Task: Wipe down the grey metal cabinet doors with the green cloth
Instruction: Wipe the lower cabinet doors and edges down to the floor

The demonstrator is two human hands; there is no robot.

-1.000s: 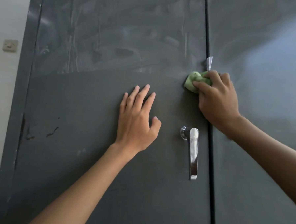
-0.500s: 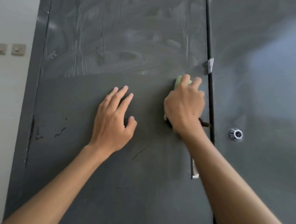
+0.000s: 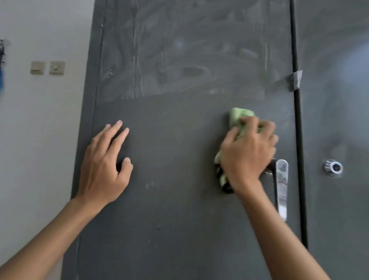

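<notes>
I see the left cabinet door (image 3: 176, 203) as grey painted metal, matt and smooth in its lower part, while its upper part carries a pale, streaky film. The handle (image 3: 282, 187) and the round lock (image 3: 332, 168) on the right door (image 3: 345, 234) are polished, glossy metal. The green cloth (image 3: 240, 118) looks soft and crumpled, maybe microfibre. The wall (image 3: 34, 164) is matt paint.
</notes>
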